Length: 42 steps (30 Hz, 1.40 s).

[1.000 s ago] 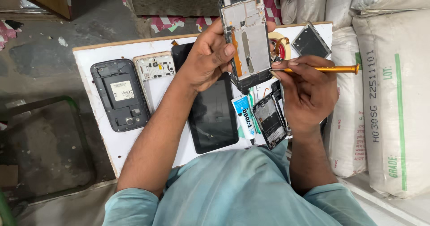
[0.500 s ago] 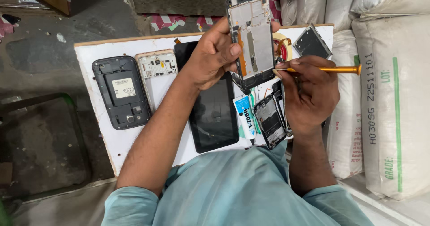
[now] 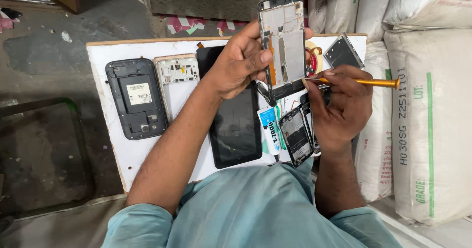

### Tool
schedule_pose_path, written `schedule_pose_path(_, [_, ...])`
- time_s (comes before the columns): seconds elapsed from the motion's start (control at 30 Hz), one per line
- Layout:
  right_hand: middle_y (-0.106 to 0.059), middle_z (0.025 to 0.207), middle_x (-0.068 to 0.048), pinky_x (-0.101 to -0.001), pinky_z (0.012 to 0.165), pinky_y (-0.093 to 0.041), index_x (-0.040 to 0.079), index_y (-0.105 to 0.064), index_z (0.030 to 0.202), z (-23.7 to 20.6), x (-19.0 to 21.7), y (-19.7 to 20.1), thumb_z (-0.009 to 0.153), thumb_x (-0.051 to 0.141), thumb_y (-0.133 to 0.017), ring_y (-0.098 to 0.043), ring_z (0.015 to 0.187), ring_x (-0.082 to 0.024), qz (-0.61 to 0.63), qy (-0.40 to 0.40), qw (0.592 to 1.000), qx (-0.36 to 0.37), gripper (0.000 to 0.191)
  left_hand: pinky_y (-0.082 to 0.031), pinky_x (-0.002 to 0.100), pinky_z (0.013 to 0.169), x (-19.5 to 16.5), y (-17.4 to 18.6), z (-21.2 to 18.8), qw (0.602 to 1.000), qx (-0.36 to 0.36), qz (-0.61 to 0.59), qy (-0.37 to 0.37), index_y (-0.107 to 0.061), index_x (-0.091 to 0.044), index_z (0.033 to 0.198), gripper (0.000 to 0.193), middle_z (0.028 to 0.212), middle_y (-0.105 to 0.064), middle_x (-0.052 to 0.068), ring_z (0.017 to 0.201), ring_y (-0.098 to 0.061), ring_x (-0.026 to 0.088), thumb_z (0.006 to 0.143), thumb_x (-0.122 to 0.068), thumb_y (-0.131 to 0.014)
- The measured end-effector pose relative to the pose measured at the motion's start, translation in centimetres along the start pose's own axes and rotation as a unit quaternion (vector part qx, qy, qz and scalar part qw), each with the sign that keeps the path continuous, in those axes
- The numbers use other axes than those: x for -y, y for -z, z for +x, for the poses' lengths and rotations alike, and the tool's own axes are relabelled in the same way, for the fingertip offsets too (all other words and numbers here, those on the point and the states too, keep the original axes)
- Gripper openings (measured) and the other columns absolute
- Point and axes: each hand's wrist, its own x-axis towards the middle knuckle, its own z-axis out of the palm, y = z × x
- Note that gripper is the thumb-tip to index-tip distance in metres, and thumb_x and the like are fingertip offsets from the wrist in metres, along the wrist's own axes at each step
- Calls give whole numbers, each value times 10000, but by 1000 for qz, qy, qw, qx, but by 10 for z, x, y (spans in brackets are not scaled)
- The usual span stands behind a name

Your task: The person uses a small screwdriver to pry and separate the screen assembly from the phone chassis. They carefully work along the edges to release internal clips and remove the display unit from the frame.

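We see a white board (image 3: 113, 154) mid-frame carrying a black tablet (image 3: 236, 125) and dark phone shell (image 3: 136, 98). Upper centre, our left hand (image 3: 241, 63) clamps the phone frame (image 3: 282, 39); right hand (image 3: 339, 108) fingers pinch an orange screwdriver (image 3: 364, 82), tip at the frame's lower edge.

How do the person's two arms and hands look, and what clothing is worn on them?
Both arms are bare from above the elbow down to the fingers. Short sleeves of a plain light teal shirt cover only the upper arms. The left hand and the right hand have no gloves. I see no rings, watch or wristband on them, and no markings on the sleeves.
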Motion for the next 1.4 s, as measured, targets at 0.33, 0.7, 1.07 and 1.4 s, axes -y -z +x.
schedule_pose_path(0.33, [-538,1237,-178,-277,836,-628,9,-473,1075,-11,-10,3,924,-218,-795,-672,1044,-224,78,-37,996,-13,422,-459,139,622,3,-1,0,1000,-3,4,-5,-438,-62,1525,773,1467,-628,123,1191,-698,127,990,-491,-794])
schedule_pose_path(0.7, [-540,1256,-145,-316,975,-635,-37,-502,1268,-32,-35,6,1112,-191,-632,-710,1057,-222,245,-147,956,-62,254,-505,157,633,7,-3,2,1000,-24,-1,-2,-441,-45,1523,772,1418,-653,156,1121,-722,143,986,-472,-794])
schedule_pose_path(1.07, [-602,1211,-165,-378,980,-675,233,-33,1598,-24,-5,14,1175,-136,-608,-738,1004,-226,216,-134,964,-76,805,-641,279,876,-4,-14,5,1000,-15,0,-4,-417,-40,1524,801,1502,-589,175,1310,-663,252,973,-459,-820])
schedule_pose_path(1.4, [-573,1212,-146,-382,949,-656,220,-68,1542,-36,-17,-8,1189,-32,-609,-738,1009,-240,192,-121,962,-154,694,-534,466,1189,3,-8,4,999,12,-46,-16,-434,3,1543,774,1558,-539,149,1395,-601,298,962,-272,-865])
